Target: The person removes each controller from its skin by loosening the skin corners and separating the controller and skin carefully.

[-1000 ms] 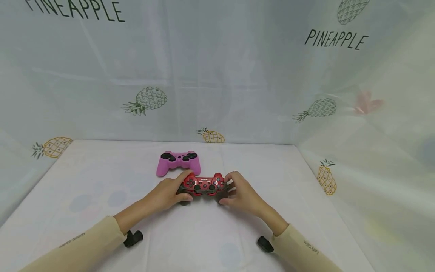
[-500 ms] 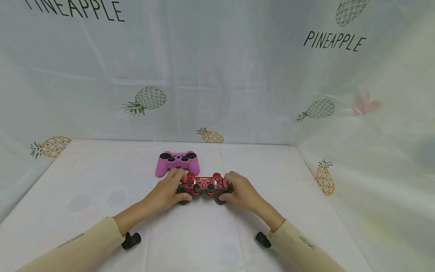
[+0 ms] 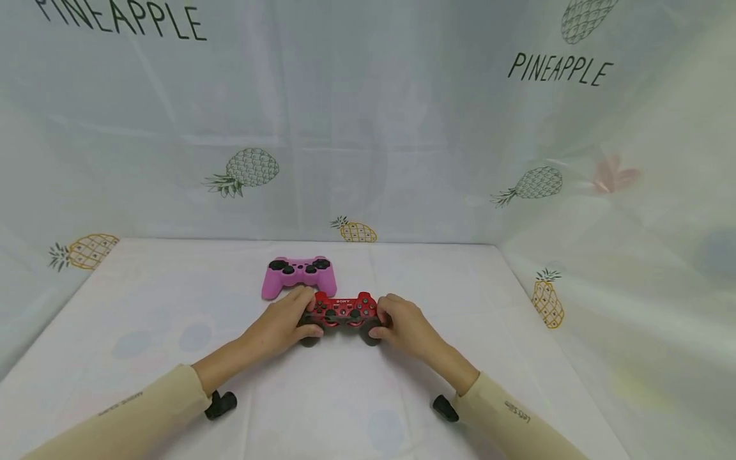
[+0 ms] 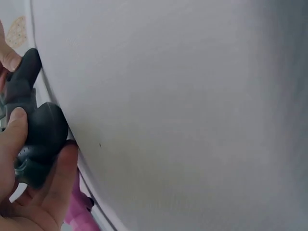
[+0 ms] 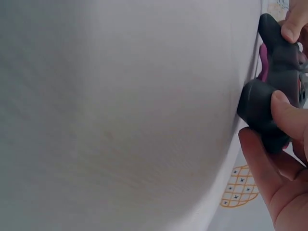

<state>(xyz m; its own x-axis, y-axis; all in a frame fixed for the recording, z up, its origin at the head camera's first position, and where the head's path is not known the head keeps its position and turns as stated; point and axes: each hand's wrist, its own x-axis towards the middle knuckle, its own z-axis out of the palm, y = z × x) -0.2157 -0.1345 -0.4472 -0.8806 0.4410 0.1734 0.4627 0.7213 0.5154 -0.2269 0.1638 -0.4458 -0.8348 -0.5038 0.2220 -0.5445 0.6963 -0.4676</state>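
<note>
Evidently both of my hands had hold of the red controller, one at either end, with its body spanning the gap between them. My left hand gripped the left end, the thumb laid on the dark handle and the other fingers curled around the far side. My right hand held the opposite end in much the same way, thumb on the right handle, fingers bent behind it. Between the two grips the red controller sat level from side to side, red face up, its dark handles pointing toward me. Whether its underside touched the white table, I could not tell. Just beyond my left knuckles and a little to the left lay the pink controller, its handles also turned my way, with neither hand gripping it. Behind everything hung a pineapple-printed curtain.
</note>
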